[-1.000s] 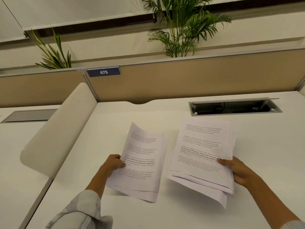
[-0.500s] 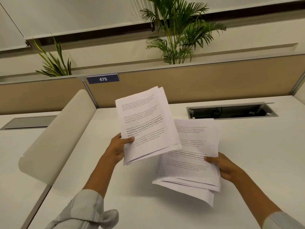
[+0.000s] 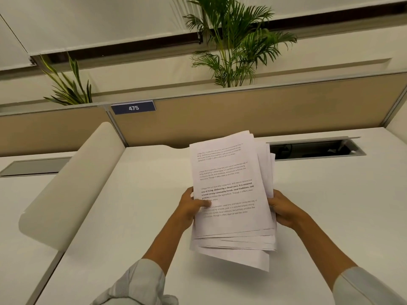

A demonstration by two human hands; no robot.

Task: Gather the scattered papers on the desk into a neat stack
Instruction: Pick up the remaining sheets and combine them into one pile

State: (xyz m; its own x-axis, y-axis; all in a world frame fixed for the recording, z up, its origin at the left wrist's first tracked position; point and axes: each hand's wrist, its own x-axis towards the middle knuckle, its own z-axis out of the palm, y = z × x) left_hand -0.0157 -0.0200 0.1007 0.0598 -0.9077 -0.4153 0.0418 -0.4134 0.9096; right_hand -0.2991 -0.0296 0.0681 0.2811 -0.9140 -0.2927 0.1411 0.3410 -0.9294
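One bundle of white printed papers (image 3: 231, 172) hangs in the air above the white desk (image 3: 132, 216), held between both hands. My left hand (image 3: 190, 205) grips its left edge, thumb pressed on the top sheet. My right hand (image 3: 284, 209) clasps the right edge, fingers behind the sheets. The sheets are uneven: several corners fan out at the bottom and along the right side, and the lowest sheet sticks out toward me.
A rounded cream divider (image 3: 72, 186) runs along the desk's left side. An open cable tray (image 3: 315, 148) is set into the desk at the back right. A tan partition (image 3: 264, 111) with a "475" label (image 3: 133, 107) and plants stands behind.
My left hand lifted its sheaf off the desk and carried it right onto the right hand's sheaf. The two bundles are now one, raised and held by both hands.
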